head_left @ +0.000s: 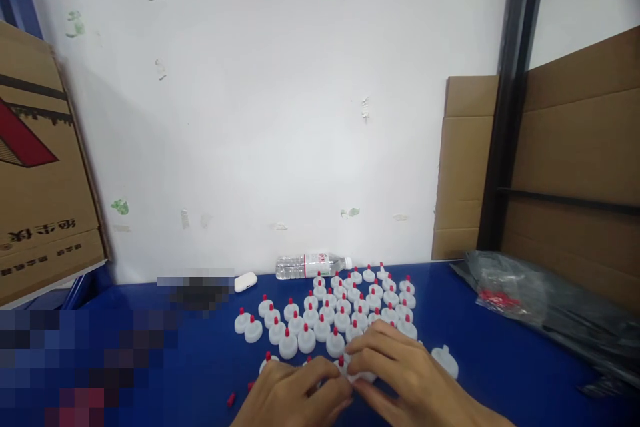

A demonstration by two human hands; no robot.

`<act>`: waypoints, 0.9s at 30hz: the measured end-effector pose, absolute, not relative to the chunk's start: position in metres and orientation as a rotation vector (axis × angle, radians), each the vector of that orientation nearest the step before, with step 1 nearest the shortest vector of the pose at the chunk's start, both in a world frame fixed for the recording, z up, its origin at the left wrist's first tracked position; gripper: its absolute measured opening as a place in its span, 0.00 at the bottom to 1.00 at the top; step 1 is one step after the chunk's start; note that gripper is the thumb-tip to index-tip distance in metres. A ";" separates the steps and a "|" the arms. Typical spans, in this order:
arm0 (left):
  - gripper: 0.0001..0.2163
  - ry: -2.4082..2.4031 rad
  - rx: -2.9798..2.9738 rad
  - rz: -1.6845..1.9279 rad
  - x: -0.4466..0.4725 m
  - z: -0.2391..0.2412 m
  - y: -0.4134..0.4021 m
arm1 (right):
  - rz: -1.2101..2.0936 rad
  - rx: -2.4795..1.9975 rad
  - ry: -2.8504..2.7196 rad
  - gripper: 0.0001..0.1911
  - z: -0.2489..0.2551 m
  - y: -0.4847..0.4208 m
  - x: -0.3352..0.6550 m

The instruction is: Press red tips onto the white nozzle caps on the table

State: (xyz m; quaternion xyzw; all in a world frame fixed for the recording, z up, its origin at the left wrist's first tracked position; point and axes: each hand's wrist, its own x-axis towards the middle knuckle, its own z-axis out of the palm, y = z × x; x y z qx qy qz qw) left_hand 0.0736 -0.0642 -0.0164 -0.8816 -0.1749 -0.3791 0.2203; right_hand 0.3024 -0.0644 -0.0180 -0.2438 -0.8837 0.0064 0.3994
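My left hand (290, 395) and my right hand (407, 373) meet at the bottom centre over the blue table (500, 353). Their fingertips pinch together on a small white cap with a red tip (350, 371). Just beyond them stand several white caps with red tips (340, 310) in rows. One white cap without a red tip (445, 360) lies right of my right hand. Loose red tips (231, 399) lie left of my left hand.
A plastic water bottle (313, 265) lies on its side at the back by the white wall. A white earbud case (245, 281) sits to its left. Cardboard boxes stand at left (40, 167) and right (575, 167). A dark plastic bag (545, 310) lies at right.
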 end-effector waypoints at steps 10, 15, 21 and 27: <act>0.17 -0.555 -2.481 -1.112 0.074 -0.024 -0.059 | -0.006 -0.600 -2.259 0.10 -0.020 -0.066 0.302; 0.14 -0.530 -2.434 -1.179 0.074 -0.025 -0.061 | 0.014 -0.575 -2.258 0.13 -0.021 -0.066 0.302; 0.15 -0.464 -2.465 -1.171 0.077 -0.022 -0.062 | -0.018 -0.548 -2.252 0.12 -0.024 -0.066 0.301; 0.12 -0.478 -2.554 -1.157 0.073 -0.021 -0.060 | -0.049 -0.580 -2.249 0.10 -0.019 -0.065 0.303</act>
